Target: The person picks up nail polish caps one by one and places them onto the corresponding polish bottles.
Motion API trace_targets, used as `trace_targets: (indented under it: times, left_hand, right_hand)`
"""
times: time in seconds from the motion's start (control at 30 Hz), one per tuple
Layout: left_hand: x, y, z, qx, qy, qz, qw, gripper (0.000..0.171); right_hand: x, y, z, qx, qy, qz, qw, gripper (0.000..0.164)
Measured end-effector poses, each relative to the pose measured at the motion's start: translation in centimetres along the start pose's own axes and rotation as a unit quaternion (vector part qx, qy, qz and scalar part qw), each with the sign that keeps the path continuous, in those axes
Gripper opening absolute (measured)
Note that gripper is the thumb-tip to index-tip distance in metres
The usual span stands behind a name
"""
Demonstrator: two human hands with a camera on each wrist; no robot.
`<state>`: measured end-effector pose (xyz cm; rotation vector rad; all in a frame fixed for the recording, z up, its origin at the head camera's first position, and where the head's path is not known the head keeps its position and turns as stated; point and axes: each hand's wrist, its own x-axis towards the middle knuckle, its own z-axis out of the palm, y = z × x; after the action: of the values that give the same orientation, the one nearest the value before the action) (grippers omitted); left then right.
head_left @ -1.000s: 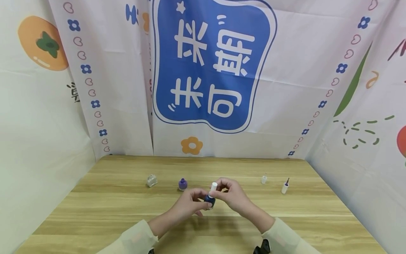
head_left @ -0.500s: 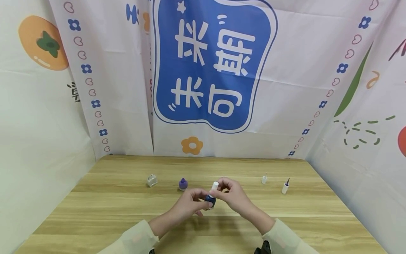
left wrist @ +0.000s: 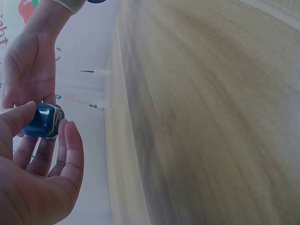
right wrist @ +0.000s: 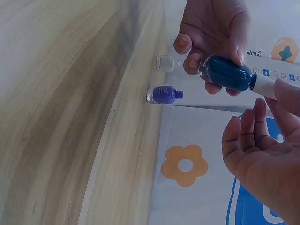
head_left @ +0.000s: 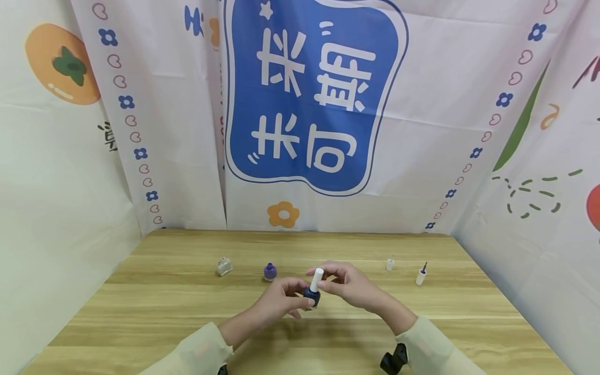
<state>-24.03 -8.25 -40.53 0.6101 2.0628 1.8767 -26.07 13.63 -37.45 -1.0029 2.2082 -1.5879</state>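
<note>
In the head view my left hand [head_left: 280,301] grips a dark blue nail polish bottle [head_left: 311,297] between thumb and fingers, a little above the table. The bottle leans slightly, its tall white cap [head_left: 316,279] on top. Thumb and forefinger of my right hand [head_left: 349,284] pinch that cap. From the right wrist, the dark teal-blue glass [right wrist: 228,73] shows plainly, with the cap [right wrist: 265,86] at its neck. The left wrist view shows the bottle's base end [left wrist: 43,121] beside my left thumb; the cap is largely hidden there.
On the wooden table [head_left: 187,307] stand an uncapped purple polish bottle [head_left: 270,272] and a clear bottle [head_left: 224,266], to the left. At right, two white caps stand brush up, one with a purple brush [head_left: 420,276], one with a pale brush [head_left: 390,264]. Printed cloth hangs behind.
My right hand has shifted slightly to the right and its fingers have loosened around the cap, leaving more of the white cap in sight. The left hand and bottle stay nearly in place.
</note>
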Motion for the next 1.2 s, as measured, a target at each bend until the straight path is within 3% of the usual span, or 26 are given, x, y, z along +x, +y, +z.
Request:
trace_targets:
  times: [0.2, 0.57, 0.87, 1.2]
  left_hand:
    - [0.1, 0.0, 0.1, -0.001, 0.003, -0.002, 1.0000, 0.027]
    - [0.0, -0.1, 0.0, 0.000, 0.009, -0.004, 0.9999, 0.027]
    - [0.0, -0.1, 0.0, -0.002, 0.021, -0.007, 0.9997, 0.025]
    - [-0.1, 0.0, 0.1, 0.005, 0.026, -0.005, 0.9996, 0.024]
  right_hand:
    - [0.0, -0.1, 0.1, 0.013, -0.007, 0.003, 1.000, 0.027]
    - [0.2, 0.2, 1.0, -0.028, 0.073, 0.000, 0.997, 0.021]
    - [0.3, 0.4, 1.8, -0.022, 0.112, 0.022, 0.993, 0.013]
    - [0.2, 0.3, 2.6, -0.003, 0.138, 0.030, 0.990, 0.018]
